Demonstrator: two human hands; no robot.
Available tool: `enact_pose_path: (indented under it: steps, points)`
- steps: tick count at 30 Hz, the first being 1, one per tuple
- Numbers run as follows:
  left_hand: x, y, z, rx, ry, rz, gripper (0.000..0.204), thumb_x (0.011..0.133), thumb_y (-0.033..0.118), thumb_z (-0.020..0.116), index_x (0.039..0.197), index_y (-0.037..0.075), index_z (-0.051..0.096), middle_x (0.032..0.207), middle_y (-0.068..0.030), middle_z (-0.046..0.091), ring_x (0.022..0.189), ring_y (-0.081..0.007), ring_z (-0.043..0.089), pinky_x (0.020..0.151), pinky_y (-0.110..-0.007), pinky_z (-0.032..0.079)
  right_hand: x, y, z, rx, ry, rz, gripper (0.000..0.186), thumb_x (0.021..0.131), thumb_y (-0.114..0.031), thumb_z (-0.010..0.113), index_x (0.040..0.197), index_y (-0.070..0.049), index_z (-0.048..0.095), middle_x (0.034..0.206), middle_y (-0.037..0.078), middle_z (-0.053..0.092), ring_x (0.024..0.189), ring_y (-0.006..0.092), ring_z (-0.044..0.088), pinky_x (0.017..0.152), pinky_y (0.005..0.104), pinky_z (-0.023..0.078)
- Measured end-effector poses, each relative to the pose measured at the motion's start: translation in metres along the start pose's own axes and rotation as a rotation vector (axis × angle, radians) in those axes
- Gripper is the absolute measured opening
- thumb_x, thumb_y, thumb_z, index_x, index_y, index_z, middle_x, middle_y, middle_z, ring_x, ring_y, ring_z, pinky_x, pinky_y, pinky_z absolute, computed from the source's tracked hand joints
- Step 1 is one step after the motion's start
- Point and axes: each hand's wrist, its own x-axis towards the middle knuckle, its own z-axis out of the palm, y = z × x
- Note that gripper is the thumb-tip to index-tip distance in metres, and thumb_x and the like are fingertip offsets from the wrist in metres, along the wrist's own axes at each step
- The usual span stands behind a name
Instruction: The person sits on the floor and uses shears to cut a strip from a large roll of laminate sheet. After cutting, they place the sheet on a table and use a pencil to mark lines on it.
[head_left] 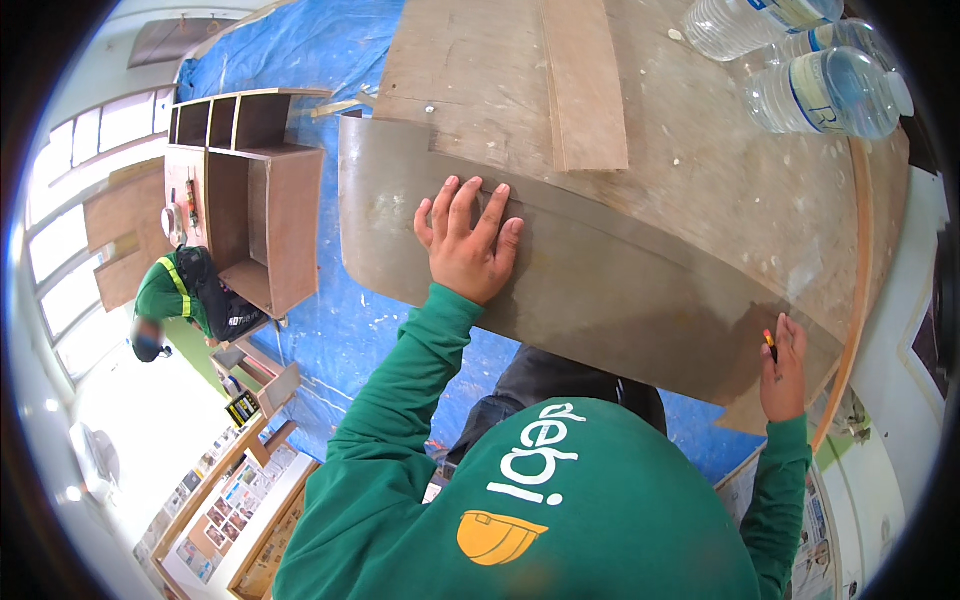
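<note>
A smooth grey-brown sheet (600,290), like laminate, lies across the near side of a wooden board (480,90) and overhangs its near edge. My left hand (470,240) rests palm down on the sheet, fingers spread, left of its middle. At the sheet's right end is my right hand (785,370), its fingers pointing away from me. A short pencil-like stick (769,345), orange and black, sits between its thumb and fingers; its exact kind is too small to make out.
A narrow wood strip (585,85) lies farther back on the board. Plastic water bottles (830,95) stand or lie at the far right. Blue sheeting (340,330) covers the floor. Leftward, a person in green (175,295) crouches beside a wooden cabinet (295,220).
</note>
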Motion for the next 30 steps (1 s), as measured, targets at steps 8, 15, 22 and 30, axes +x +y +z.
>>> enact_pose_path:
  steps: [8,15,22,30]
  points:
    - [0.002,0.003,-0.001,0.03,-0.007,0.013,0.04,0.093,0.036,0.068,0.13,0.02,0.07,0.139,-0.0069,0.056,0.138,-0.0306,0.045,0.115,-0.053,0.023,0.0,-0.001,-0.002,-0.069,0.009,-0.029,0.057,0.099,-0.002,0.052,0.154,-0.002,0.039,0.145,0.022,0.043,0.129,0.0372,0.053,0.104,0.0378,0.047]
    - [0.002,0.002,0.001,0.051,0.009,0.04,0.038,0.094,0.037,0.067,0.127,0.019,0.07,0.139,-0.0072,0.057,0.137,-0.0308,0.046,0.114,-0.053,0.023,-0.001,-0.001,0.0,-0.024,0.022,-0.013,0.059,0.097,-0.001,0.053,0.154,-0.001,0.038,0.143,0.024,0.044,0.128,0.0401,0.053,0.103,0.0385,0.048]
    - [0.007,0.008,-0.003,0.076,0.039,0.059,0.038,0.091,0.038,0.071,0.123,0.016,0.072,0.132,-0.009,0.058,0.13,-0.0325,0.05,0.111,-0.052,0.027,-0.001,0.001,0.003,-0.019,0.045,-0.022,0.058,0.097,-0.002,0.055,0.152,0.001,0.039,0.143,0.022,0.044,0.124,0.0406,0.056,0.099,0.0398,0.05]
    - [0.03,0.044,-0.007,0.117,0.038,-0.095,0.054,0.079,0.058,0.078,0.102,0.01,0.072,0.113,-0.0099,0.06,0.107,-0.0323,0.056,0.104,-0.05,0.031,-0.002,-0.005,-0.001,-0.072,0.04,0.035,0.055,0.096,-0.006,0.058,0.148,0.002,0.043,0.143,0.019,0.046,0.116,0.0394,0.06,0.092,0.0424,0.053]
